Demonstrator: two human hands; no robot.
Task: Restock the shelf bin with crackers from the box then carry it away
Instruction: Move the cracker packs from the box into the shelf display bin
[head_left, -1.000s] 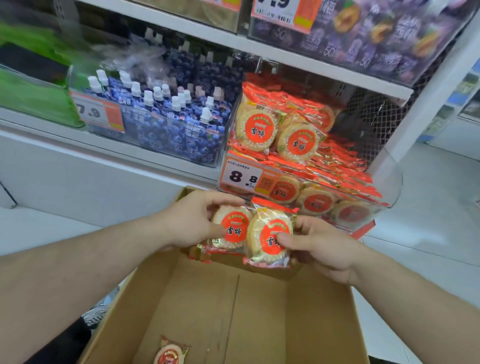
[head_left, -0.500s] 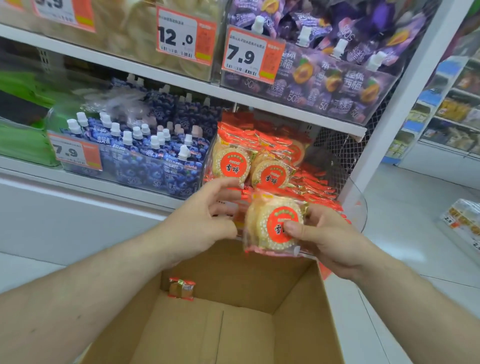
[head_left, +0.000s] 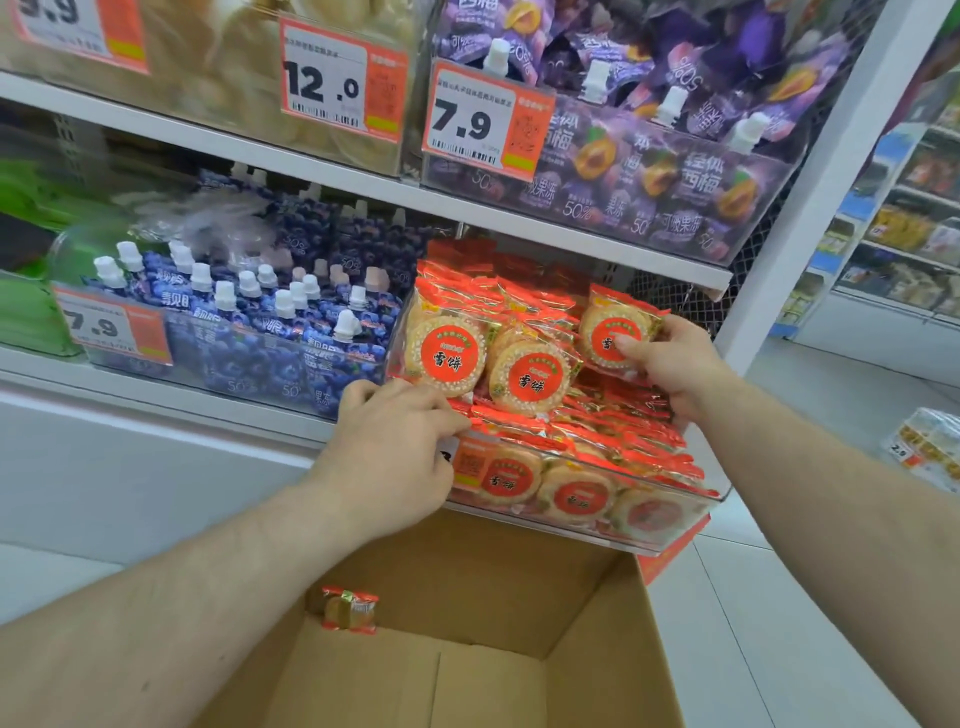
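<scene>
Cardboard box (head_left: 597, 649) nearest, bottom of view, flaps open, plain brown inside. One cracker packet (head_left: 349, 609) left in it, against the far wall: small, red-edged clear wrap, pale discs inside.

Clear plastic shelf bin (head_left: 691, 506) sits just above the box's far edge, at the front of the lower shelf (head_left: 156, 402). Packed with rice cracker packs: round pale crackers, red circular label with white characters, red and gold wrapper ends. Front row lies flat behind the bin wall; two packs (head_left: 488, 364) stand upright on the pile, labels facing out. Orange price tag (head_left: 470, 462) on the bin front, partly hidden by the left hand.

Left hand (head_left: 395, 447) rests over the bin's front left corner, fingers curled, tips touching the packs at the rim. Whether it grips one, cannot tell.

Right hand (head_left: 670, 364) holds one cracker pack (head_left: 615, 332) upright over the right rear of the pile, thumb on the label, fingers wrapped behind.

Left of the bin, same shelf: blueberry jelly pouches (head_left: 270, 332), white caps, tag 7.9. Green packs at far left, blurred.

Upper shelf (head_left: 363, 182): purple prune jelly pouches (head_left: 660, 166) tagged 7.9, pale packets tagged 12.0.

White upright post (head_left: 810, 208) on the right, wire mesh behind. White tile floor (head_left: 779, 623); more stocked shelves (head_left: 904, 244) across the aisle, blurred.
</scene>
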